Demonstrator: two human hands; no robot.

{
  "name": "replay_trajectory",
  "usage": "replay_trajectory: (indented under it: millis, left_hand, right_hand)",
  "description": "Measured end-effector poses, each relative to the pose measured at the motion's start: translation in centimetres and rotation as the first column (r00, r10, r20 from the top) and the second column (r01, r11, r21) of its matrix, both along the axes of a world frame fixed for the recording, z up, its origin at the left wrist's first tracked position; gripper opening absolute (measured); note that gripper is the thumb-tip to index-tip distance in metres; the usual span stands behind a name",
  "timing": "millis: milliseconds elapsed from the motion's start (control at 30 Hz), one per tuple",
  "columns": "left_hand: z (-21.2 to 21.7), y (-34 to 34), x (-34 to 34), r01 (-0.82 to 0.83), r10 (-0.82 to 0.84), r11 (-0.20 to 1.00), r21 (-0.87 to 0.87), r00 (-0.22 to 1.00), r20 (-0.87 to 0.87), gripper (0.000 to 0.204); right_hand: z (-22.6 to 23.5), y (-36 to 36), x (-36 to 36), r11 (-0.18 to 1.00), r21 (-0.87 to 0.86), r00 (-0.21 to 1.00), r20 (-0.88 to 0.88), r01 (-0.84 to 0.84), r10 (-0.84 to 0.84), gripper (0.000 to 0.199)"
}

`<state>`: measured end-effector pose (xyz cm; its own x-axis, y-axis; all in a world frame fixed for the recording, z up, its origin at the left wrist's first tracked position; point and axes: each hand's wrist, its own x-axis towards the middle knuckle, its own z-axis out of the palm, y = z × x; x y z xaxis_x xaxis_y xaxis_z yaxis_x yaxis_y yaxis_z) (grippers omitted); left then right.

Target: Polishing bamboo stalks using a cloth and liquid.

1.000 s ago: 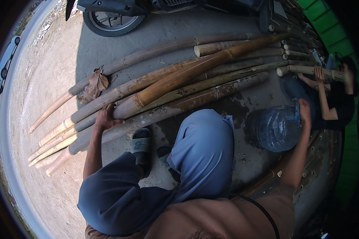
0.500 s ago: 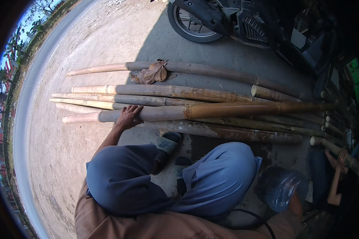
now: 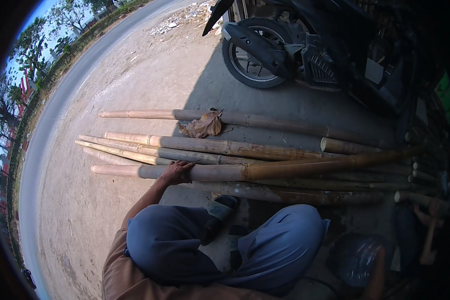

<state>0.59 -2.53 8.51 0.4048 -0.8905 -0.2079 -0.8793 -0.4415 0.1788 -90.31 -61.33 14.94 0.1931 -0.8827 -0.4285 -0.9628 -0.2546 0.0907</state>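
Observation:
My left hand (image 3: 177, 172) lies over a thick bamboo pole (image 3: 215, 172), its fingers wrapped across the top. The pole is pale at the left end and wet-looking brown toward the right, where it runs into shadow. Beneath and beyond it lie several more bamboo poles (image 3: 180, 142), roughly side by side. My right hand (image 3: 378, 267) is low at the right, dim, beside a clear ribbed plastic container (image 3: 354, 260); its fingers are hidden, so a grip cannot be made out. My knees are bent close to the near pole.
A dry brown leaf (image 3: 203, 125) rests by the farthest pole. A black motorcycle (image 3: 305, 55) stands beyond. At the far right, a co-worker's arm (image 3: 429, 240) shows near a bamboo piece (image 3: 417, 198) in shadow. A paved road (image 3: 50, 120) curves along the left.
My view has tilted up, so everything sits lower in the picture and more of the motorcycle shows. My left hand stays on the pole; my right hand stays by the container.

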Motion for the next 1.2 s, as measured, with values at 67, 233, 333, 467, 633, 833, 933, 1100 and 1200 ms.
replay_trajectory:
  millis: [67,233,333,467,633,833,933,1100,1200]
  left_hand:
    - [-0.1,0.3,0.4,-0.013,0.013,1.000,0.003,1.000,0.019,0.096]
    - [0.5,-0.1,0.0,-0.023,0.022,0.999,-0.029,1.000,-0.017,0.096]
    - [0.3,0.2,-0.5,-0.010,0.011,0.997,-0.070,1.000,0.019,0.096]
    - [-1.4,1.9,-1.1,0.005,0.002,0.995,-0.103,0.998,0.067,0.098]
    - [-1.1,0.1,-1.4,-0.011,0.020,0.997,-0.075,0.992,0.125,0.100]
    - [-0.3,-1.8,0.9,-0.059,0.056,0.998,-0.013,0.981,-0.185,0.104]
    - [2.5,-3.9,0.1,-0.066,0.070,0.997,0.027,0.974,-0.214,0.102]
    - [1.7,-7.6,-1.0,0.023,-0.041,0.998,-0.051,0.923,-0.383,0.095]
    - [2.7,-9.3,-3.5,0.027,-0.050,0.998,-0.059,0.905,-0.423,0.097]
  right_hand:
    - [1.1,0.5,-0.8,1.000,-0.031,0.999,0.038,-0.004,0.005,0.051]
    - [4.3,3.5,-4.0,0.952,0.105,0.852,0.426,0.287,-0.304,0.071]
    - [5.6,6.7,-4.7,0.871,0.302,0.608,0.626,0.387,-0.488,0.067]
    - [3.9,7.0,-6.8,0.930,-0.232,0.853,0.504,0.283,-0.134,0.052]
    - [6.8,8.3,-4.0,0.778,-0.570,0.949,0.297,0.265,-0.106,0.047]
    - [12.6,9.8,10.8,0.650,-0.684,0.919,0.389,0.332,-0.060,0.047]
    - [11.5,11.3,22.1,0.724,-0.634,0.813,0.554,0.274,0.177,0.036]
    - [3.8,14.2,34.5,0.981,-0.186,0.672,0.733,0.054,0.101,0.046]
    - [-4.4,15.7,41.3,0.912,0.366,0.451,0.793,0.186,-0.410,0.062]
